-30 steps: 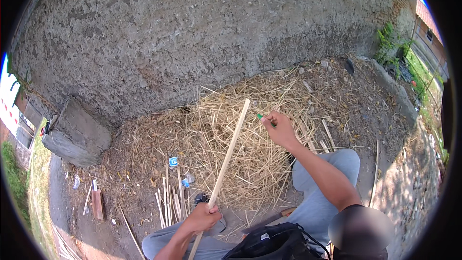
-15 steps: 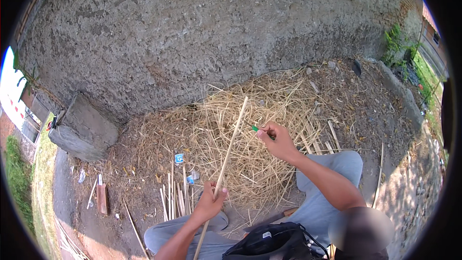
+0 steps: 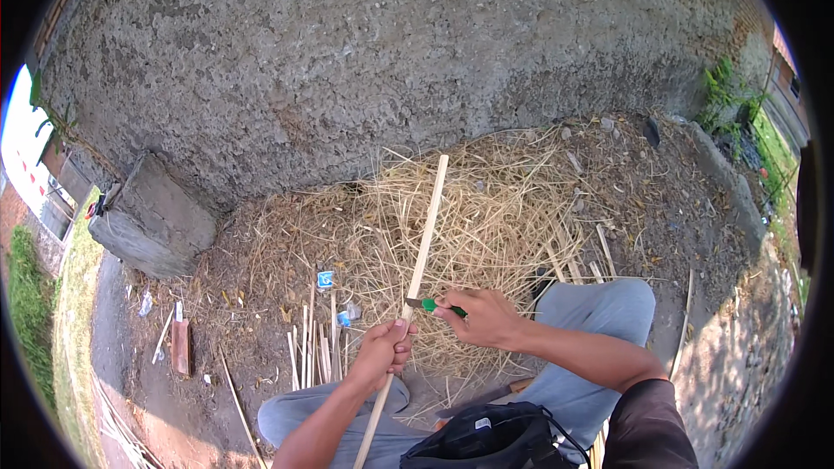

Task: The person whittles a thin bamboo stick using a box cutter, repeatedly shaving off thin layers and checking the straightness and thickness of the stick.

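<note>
Long pale flat wooden strip [image 3: 427, 239]: one in hand, slanting over loose yellow straw pile [image 3: 499, 226]
Green-handled knife [image 3: 430, 305]: one, blade against strip, just above left hand
Left hand [image 3: 380, 354]: closed around strip
Right hand [image 3: 478, 317]: gripping knife handle
Black fabric bag [image 3: 473, 446]: one, at lap, contents unclear

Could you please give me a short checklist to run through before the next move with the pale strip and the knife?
1. Left hand closed around the pale strip: ok.
2. Right hand gripping the green-handled knife: ok.
3. Blade at the strip: ok, though firm contact is hard to confirm.
4. Left thumb well away from the blade: not ok, I'd say; it lies close below it.
5. Blade sharp enough: cannot tell.
</note>
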Available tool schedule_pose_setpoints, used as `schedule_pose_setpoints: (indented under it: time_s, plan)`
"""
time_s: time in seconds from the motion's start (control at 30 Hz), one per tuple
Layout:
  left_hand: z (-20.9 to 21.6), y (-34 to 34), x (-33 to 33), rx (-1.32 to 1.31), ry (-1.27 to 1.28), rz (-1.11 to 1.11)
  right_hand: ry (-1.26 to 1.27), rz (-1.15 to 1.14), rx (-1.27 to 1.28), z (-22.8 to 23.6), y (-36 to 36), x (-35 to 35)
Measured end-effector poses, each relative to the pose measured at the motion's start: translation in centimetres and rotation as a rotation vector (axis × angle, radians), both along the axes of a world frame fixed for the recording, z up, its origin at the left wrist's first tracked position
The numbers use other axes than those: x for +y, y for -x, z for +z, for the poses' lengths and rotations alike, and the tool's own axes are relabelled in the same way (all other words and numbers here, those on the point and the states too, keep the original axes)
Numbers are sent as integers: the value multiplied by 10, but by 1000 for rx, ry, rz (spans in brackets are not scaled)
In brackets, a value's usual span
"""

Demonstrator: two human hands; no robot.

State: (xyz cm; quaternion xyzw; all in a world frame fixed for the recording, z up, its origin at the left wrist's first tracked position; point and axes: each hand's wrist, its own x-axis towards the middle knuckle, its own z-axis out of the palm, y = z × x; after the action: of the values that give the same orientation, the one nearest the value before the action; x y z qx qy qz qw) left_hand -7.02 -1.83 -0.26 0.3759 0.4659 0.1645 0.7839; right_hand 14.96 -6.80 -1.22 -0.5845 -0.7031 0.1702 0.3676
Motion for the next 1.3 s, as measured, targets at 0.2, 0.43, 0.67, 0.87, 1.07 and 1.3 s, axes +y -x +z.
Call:
schedule_pose_setpoints:
  time_s: [0.2,0.43,0.67,0.87,1.07,1.3]
  plan:
    - [20,-8,-6,-19,-49,27,-127,-21,-126,11,-2,6]
    - [32,-11,5,-130,-16,55,-238,-133,-133,11,-7,33]
    - [37,-5,-13,-8,-51,70,-194,-192,-90,0,-21,54]
    - [34,28,-41,-89,88,-220,56,-607,-149,6,-151,81]
    - [15,29,-13,28,8,-40,-62,-550,427,-18,-140,57]
    - [-1,-11,-18,188,-197,2,14,-42,86,3,-10,8]
